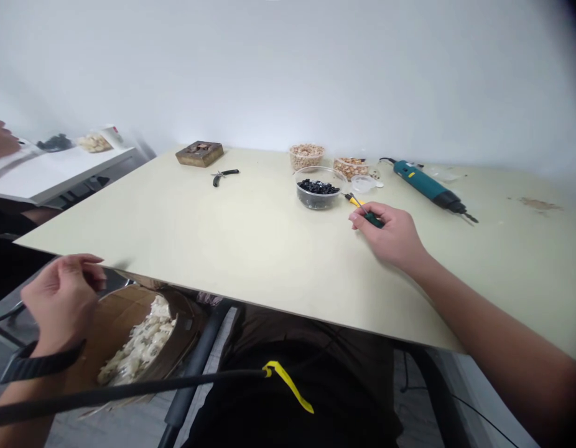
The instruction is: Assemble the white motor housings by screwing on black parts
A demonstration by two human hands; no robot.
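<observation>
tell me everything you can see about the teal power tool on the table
The teal power tool is a corded handheld driver or rotary tool, lying on the pale table. Its body looks like glossy plastic, with a small yellow label and a black nose that holds a thin metal bit, which points right and toward the front. A black cord leaves its rear end. Only the table touches it; the right hand is apart from it.
</observation>
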